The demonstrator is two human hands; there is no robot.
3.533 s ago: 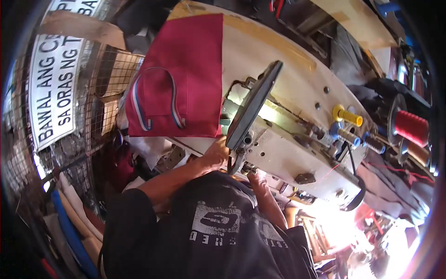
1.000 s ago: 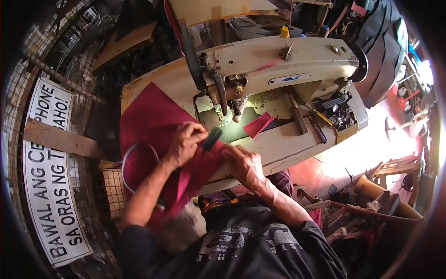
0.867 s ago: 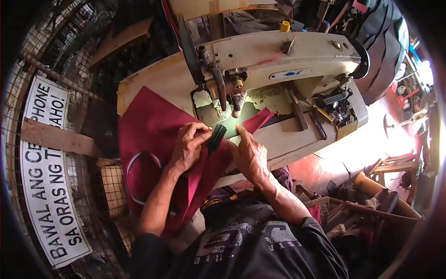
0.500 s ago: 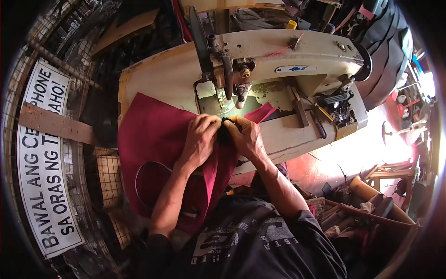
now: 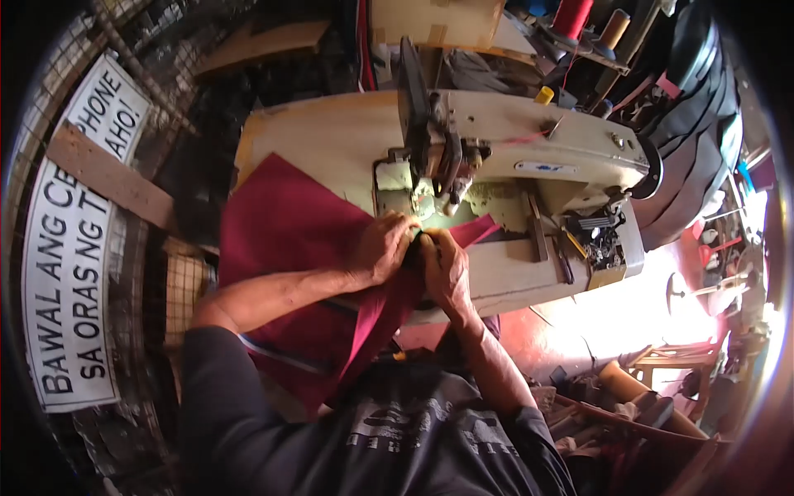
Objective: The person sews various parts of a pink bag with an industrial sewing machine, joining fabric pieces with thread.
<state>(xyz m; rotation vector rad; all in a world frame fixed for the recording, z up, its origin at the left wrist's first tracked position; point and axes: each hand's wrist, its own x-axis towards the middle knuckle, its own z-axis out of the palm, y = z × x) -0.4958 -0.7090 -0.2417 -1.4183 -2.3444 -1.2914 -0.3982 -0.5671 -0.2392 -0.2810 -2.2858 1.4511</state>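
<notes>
My left hand [image 5: 387, 250] and my right hand [image 5: 445, 266] meet just in front of the needle area of a sewing machine [image 5: 571, 140]. Both are closed, fingertips pinching a small black piece of material [image 5: 411, 255]; its exact kind is hard to make out. Maroon fabric [image 5: 285, 219] spreads over the machine bed to the left and drapes down toward my lap under my left forearm. One narrow strip of it sticks out to the right beyond my right hand.
Tools, among them a dark flat bar [image 5: 536, 230] and a yellow-handled tool [image 5: 576, 241], lie on the right of the bed. A red thread spool [image 5: 571, 18] stands behind. A wire grid with a white sign [image 5: 70, 273] borders the left.
The view has shifted, so the machine appears lower and farther right. My left elbow has swung outward to the left. Both hands still pinch the black piece.
</notes>
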